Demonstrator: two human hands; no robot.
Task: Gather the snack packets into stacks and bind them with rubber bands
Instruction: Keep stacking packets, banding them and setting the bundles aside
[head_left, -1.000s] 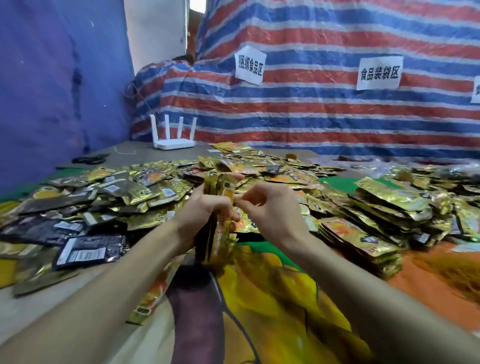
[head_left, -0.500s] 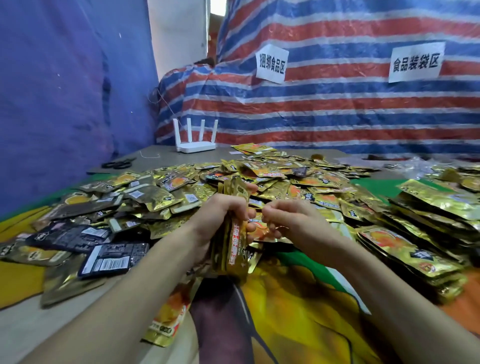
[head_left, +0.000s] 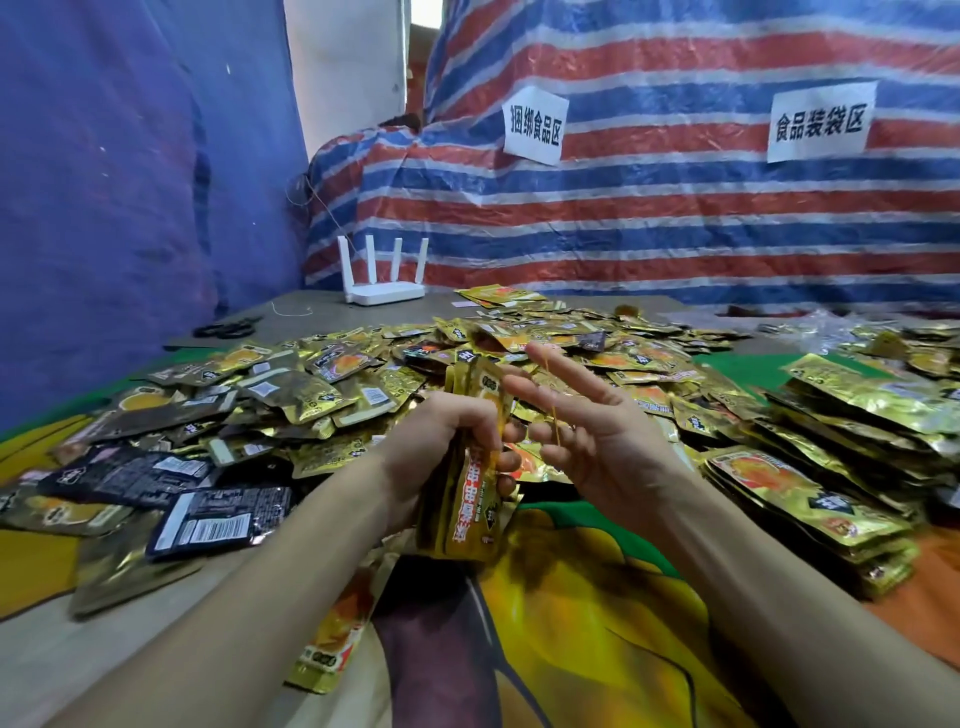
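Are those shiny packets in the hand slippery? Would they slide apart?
Probably slippery: the stack is glossy foil, so it may fan apart if the left hand loosens. Likely light too, since one hand holds it upright.

Left hand (head_left: 441, 441) curled, right hand (head_left: 597, 431) splayed.

Left paper sign (head_left: 535, 124): 捆绑食品区; right paper sign (head_left: 820, 122): 食品装袋区.

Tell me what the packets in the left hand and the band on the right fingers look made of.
Packet stack: glossy metallised film, likely foil-lined plastic; gold mirror glare and creases. Rubber band: thin yellowish rubber, seemingly; stretched taut over the right hand's fingers.
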